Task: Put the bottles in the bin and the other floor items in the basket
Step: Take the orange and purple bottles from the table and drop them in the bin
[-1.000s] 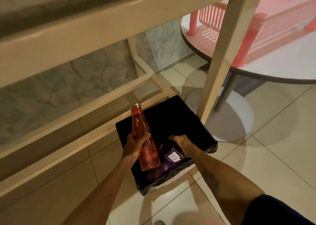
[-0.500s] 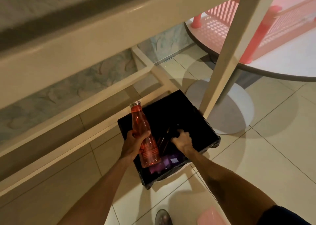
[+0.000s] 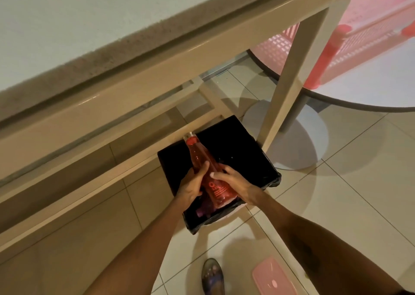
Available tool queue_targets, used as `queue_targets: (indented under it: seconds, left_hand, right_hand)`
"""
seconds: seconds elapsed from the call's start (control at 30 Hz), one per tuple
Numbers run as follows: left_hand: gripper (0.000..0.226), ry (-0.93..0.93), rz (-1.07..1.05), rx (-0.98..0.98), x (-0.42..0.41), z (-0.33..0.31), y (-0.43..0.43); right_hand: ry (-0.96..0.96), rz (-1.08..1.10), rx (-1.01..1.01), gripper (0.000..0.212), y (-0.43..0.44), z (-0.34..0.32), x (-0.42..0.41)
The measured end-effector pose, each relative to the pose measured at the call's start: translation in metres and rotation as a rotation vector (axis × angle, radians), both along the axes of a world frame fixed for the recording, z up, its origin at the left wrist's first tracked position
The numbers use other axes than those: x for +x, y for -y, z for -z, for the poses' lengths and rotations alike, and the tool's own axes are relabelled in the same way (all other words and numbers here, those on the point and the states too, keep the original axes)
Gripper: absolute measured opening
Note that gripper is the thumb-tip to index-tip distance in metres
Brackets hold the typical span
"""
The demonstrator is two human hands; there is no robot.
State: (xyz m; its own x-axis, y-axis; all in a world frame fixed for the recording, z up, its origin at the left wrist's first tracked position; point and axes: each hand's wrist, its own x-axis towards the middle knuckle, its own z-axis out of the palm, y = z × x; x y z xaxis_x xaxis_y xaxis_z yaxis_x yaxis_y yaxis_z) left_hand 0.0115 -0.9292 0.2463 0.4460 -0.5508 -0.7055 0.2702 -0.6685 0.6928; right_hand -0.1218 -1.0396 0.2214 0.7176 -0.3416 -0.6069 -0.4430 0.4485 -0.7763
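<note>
A red bottle [image 3: 202, 162] with a silver cap is held tilted over the black-lined bin [image 3: 247, 151] on the tiled floor. My left hand [image 3: 193, 184] grips its lower body from the left. My right hand [image 3: 235, 182] holds the same bottle from the right, fingers wrapped over its base. Something purple [image 3: 203, 208] lies inside the bin under the bottle. A pink basket [image 3: 359, 32] stands on the round white table [image 3: 370, 86] at the upper right. A pink flat lid-like item [image 3: 274, 276] lies on the floor near the bottom edge.
A beige table frame with a leg [image 3: 289, 86] stands right beside the bin, its rail [image 3: 112, 178] crossing at the left. The round table's pedestal base [image 3: 298, 142] sits behind the bin. My shoe [image 3: 212, 276] shows at the bottom.
My right hand came out of the bin and took hold of the red bottle alongside my left hand. The bottle now leans lower over the bin. The camera view rose.
</note>
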Motion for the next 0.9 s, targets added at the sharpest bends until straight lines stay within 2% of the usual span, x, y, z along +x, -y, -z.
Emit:
queue_targets:
  seconds: [0.07, 0.13, 0.23, 0.3, 0.43, 0.57, 0.73, 0.9]
  left_hand:
    - [0.083, 0.206, 0.165, 0.136, 0.002, 0.003, -0.002]
    - [0.068, 0.506, 0.371, 0.26, 0.011, 0.01, -0.006]
    - [0.06, 0.793, 0.562, 0.332, 0.031, 0.018, -0.014]
    - [0.059, 0.871, 0.62, 0.354, 0.041, 0.023, -0.022]
    - [0.06, 0.909, 0.63, 0.362, 0.058, 0.035, -0.036]
    - [0.062, 0.858, 0.643, 0.377, 0.068, 0.039, -0.04]
    - [0.057, 0.821, 0.648, 0.38, 0.073, 0.035, -0.04]
    - [0.06, 0.802, 0.649, 0.382, 0.069, 0.031, -0.042]
  right_hand:
    - [-0.112, -0.058, -0.251, 0.074, 0.011, 0.002, 0.0]
    - [-0.28, -0.159, -0.552, 0.082, 0.024, 0.008, 0.0]
    - [-0.496, -0.327, -0.924, 0.082, 0.033, 0.019, 0.0]
    - [-0.591, -0.475, -1.09, 0.079, 0.032, 0.028, 0.002]
    - [-0.729, -0.733, -1.292, 0.067, 0.023, 0.038, 0.014]
    - [-0.781, -0.847, -1.386, 0.061, 0.014, 0.042, 0.035]
    - [-0.695, -0.806, -1.204, 0.072, 0.004, 0.05, 0.047]
    - [-0.682, -0.694, -1.125, 0.061, 0.005, 0.041, 0.038]
